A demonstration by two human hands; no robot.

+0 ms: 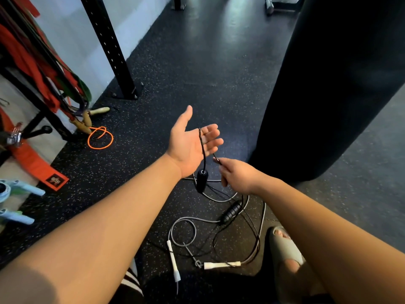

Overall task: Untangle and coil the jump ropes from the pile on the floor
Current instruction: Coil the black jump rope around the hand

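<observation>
At the far left edge, pale blue plastic handles (22, 189) lie on the floor beside a flat orange strap with a black label (32, 163). Above them a black metal rack (32, 99) holds hanging red and green elastic bands (43, 69). At its foot are tan wooden rope handles (87, 119) and a loop of thin orange cord (100, 138) on the speckled black rubber floor (175, 73). A black perforated steel upright (109, 47) is bolted down just behind them. At centre the left hand (188, 145) is held palm up, fingers straight and slightly spread. A thin black jump rope (202, 148) is draped over it at the base of the fingers, and its smooth black handle (202, 179) dangles below the wrist. The right hand (238, 176) pinches the same rope between thumb and forefinger just beside the left palm, with the other fingers curled. Below both hands the tangled pile lies on the floor: a grey cord (183, 229) with two white handles (174, 263), crossed by black cord and a ribbed black handle (232, 210). A grey-green slide sandal (285, 246) stands at the pile's right edge, and a large black punching bag (328, 84) fills the right.
</observation>
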